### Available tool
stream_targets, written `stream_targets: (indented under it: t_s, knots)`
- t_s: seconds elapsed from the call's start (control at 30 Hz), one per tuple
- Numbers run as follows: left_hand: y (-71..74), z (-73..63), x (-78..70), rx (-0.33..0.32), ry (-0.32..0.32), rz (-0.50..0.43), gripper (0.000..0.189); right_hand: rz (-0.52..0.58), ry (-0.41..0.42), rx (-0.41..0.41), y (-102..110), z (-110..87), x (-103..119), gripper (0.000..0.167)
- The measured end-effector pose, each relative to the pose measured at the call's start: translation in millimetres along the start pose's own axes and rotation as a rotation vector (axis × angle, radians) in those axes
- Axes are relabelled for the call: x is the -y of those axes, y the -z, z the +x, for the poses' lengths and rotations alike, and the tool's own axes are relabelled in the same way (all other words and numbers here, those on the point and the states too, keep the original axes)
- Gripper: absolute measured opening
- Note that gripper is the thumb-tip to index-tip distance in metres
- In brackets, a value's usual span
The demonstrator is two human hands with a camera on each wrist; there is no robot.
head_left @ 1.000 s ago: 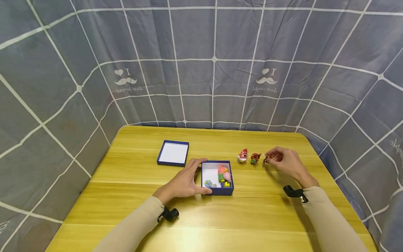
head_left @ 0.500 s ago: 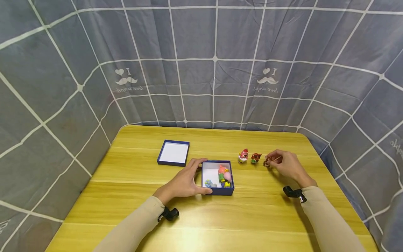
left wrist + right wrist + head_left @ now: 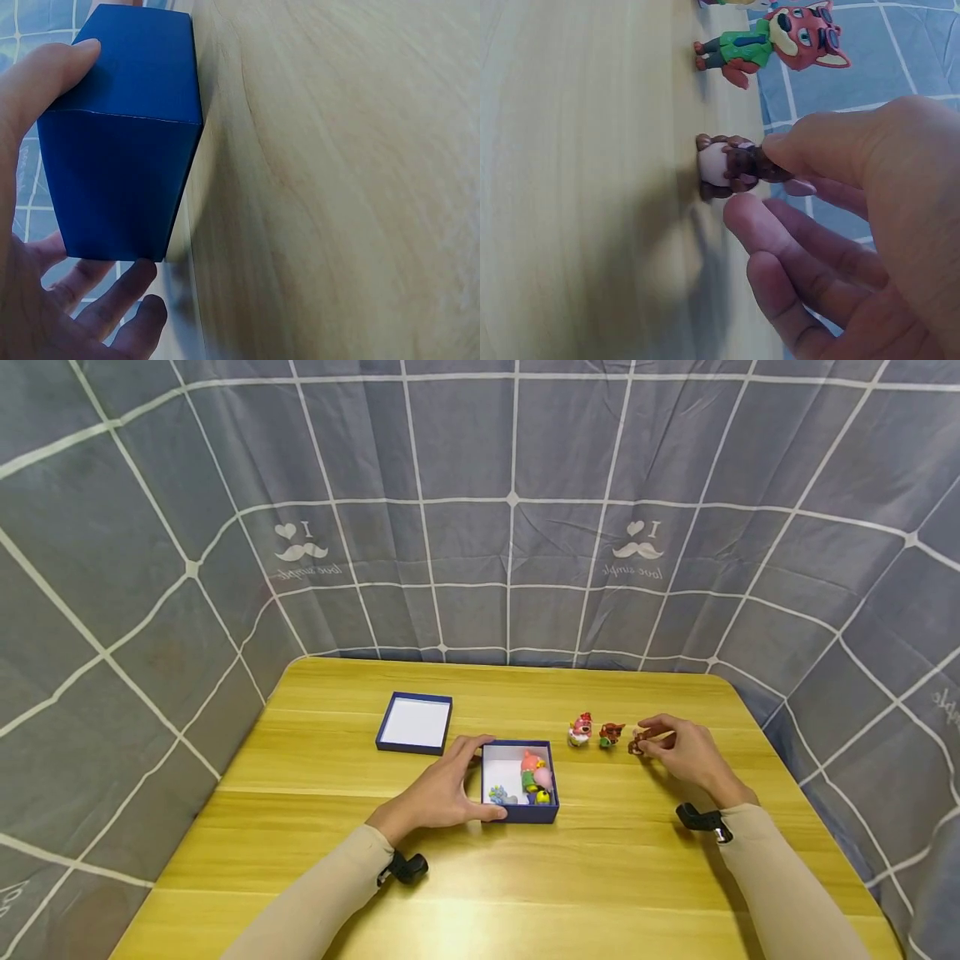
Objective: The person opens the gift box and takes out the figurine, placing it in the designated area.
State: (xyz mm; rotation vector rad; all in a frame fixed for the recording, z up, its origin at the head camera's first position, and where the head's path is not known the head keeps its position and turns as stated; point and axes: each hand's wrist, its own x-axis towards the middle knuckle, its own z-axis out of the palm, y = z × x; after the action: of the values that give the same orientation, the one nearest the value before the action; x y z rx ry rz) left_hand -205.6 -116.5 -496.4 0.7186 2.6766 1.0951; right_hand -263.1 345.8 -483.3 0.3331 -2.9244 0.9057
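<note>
My left hand (image 3: 438, 792) grips the open blue box (image 3: 529, 815) at its left side, thumb on the front wall and fingers toward the back. Inside, a pink-headed figurine in green (image 3: 530, 768) and other small toys lie along the right, with a grey-blue figurine (image 3: 501, 797) at the front left. My right hand (image 3: 692, 753) pinches the head of a small brown figurine (image 3: 716, 165) with a pale belly, between thumb and forefinger. Its feet are right at the tabletop in the right wrist view. Beside it stands a fox figurine (image 3: 746, 49) in a green shirt.
Left of the fox stands a pink-and-white figurine with a red top (image 3: 580, 730). A blue-edged box lid (image 3: 414, 723), white inside, lies behind my left hand. A grey checked curtain (image 3: 465, 552) surrounds the wooden table (image 3: 337, 810) at the back and sides.
My right hand has come slightly nearer, still pinching the brown figurine. My left hand keeps its grip on the box, which stays in place.
</note>
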Motion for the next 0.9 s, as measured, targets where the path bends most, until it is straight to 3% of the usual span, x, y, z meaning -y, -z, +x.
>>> stream_targets:
  t_s: [0.17,0.43,0.9]
  knots:
    - [0.1,1.4,-1.6,0.002,-0.005,0.003,0.125,-0.063,0.046,-0.083,9.9,-6.0,6.4,0.043]
    - [0.8,2.3,0.0,-0.006,-0.008,0.002,0.124,-0.128,0.232,-0.251,19.0,-11.1,36.1,0.039]
    - [-0.4,2.4,2.6,-0.001,-0.007,-0.006,0.125,-0.157,0.337,-0.210,11.5,-13.7,81.9,0.037]
